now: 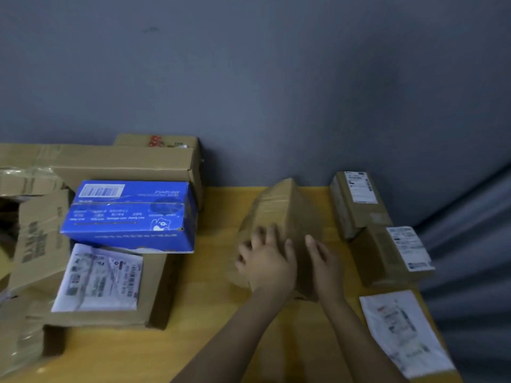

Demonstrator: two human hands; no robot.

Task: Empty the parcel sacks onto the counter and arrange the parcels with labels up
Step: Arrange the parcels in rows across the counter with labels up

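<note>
Fingers [261, 236] press tilted parcel [284, 211] between labelled boxes [359, 200].

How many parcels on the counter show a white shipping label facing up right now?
4: flat box front left under the blue box; two small boxes far right; parcel near right. Others in the left pile may be hidden.

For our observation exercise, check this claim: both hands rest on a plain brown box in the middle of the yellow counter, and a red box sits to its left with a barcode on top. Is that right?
Not quite. The head view shows the box to the left is blue, not red. The rest holds: the left hand and right hand rest on the plain brown box on the yellow counter, and the barcode is on top.
</note>
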